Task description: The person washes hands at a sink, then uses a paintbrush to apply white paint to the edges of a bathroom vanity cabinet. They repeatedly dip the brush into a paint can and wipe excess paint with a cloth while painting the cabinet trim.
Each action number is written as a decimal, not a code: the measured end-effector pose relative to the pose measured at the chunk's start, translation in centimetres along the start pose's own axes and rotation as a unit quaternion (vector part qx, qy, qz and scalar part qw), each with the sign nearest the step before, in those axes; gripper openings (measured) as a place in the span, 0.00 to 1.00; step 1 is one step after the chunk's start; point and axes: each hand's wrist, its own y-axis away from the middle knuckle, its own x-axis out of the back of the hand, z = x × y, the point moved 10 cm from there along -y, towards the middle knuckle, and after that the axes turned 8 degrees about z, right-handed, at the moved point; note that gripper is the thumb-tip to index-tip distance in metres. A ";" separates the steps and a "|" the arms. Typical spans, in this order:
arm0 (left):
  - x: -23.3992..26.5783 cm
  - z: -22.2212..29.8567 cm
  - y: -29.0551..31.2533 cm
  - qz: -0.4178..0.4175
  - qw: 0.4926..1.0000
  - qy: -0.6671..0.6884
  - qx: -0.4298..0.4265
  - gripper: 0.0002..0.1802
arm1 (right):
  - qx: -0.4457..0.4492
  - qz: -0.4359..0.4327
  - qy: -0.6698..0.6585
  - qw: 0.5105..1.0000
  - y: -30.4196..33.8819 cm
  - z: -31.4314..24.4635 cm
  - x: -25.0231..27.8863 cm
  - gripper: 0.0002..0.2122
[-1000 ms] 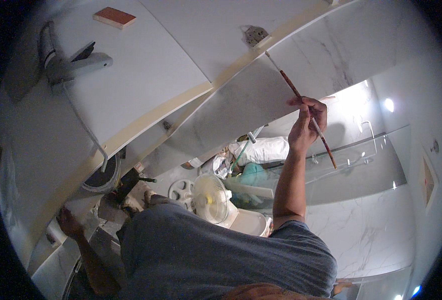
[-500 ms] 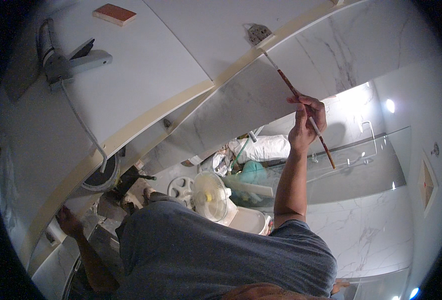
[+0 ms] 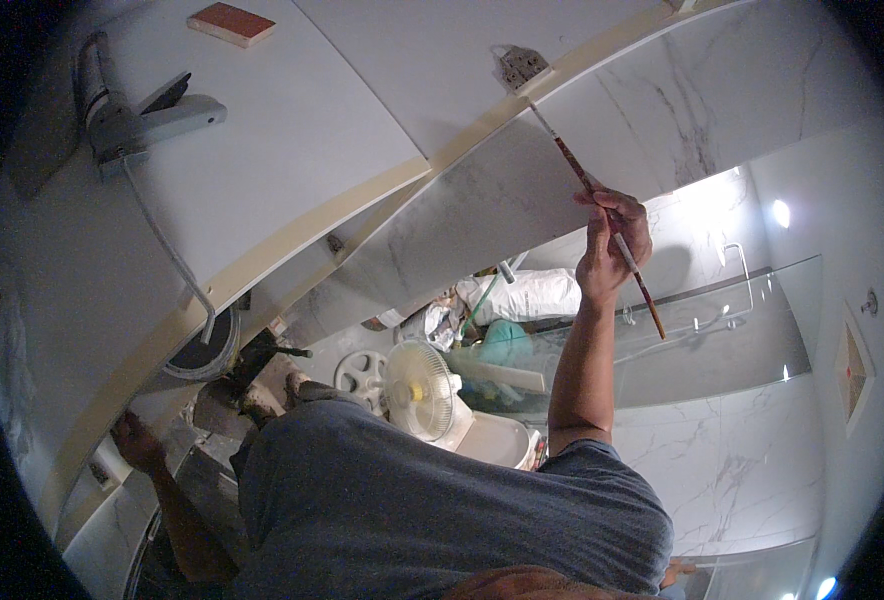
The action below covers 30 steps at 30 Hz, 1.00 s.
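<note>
My right hand (image 3: 617, 235) is closed round a slim brush-like tool (image 3: 574, 165), stained brown along its handle. The tool's thin pale tip meets the beige strip (image 3: 462, 148) between a white panel and a marbled slab (image 3: 652, 105), just below a rough grey patch (image 3: 524, 68). Far to the left, my left hand (image 3: 140, 443) is at the beige-edged border of the white surface (image 3: 292, 120). Its fingers are dim, so their grip does not show. A grey caulking gun (image 3: 137, 125) lies on the white surface, its long nozzle reaching over the edge.
A reddish-brown block (image 3: 230, 24) lies on the white surface. Below the edge stand a round bucket (image 3: 205, 358), a white fan (image 3: 420, 390) and a white spoked wheel (image 3: 362, 380). White sacks (image 3: 532, 295) and a glass panel (image 3: 742, 320) are beyond.
My right hand and the tool's rear end have shifted very slightly left, while its tip stays at the beige strip. My left hand has barely moved.
</note>
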 end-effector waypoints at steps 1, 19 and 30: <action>0.0 0.0 -0.1 -0.007 1.000 0.010 0.020 0.12 | -0.002 0.010 0.009 1.000 0.0 0.1 0.2 0.04; -1.2 -0.3 0.5 -0.029 0.991 -0.108 -0.075 0.13 | -0.004 0.055 -0.039 0.998 -1.0 -0.5 1.2 0.05; -0.7 -0.8 0.3 -0.021 1.000 -0.014 -0.015 0.15 | 0.069 -0.039 0.075 0.994 1.1 -0.7 -0.7 0.06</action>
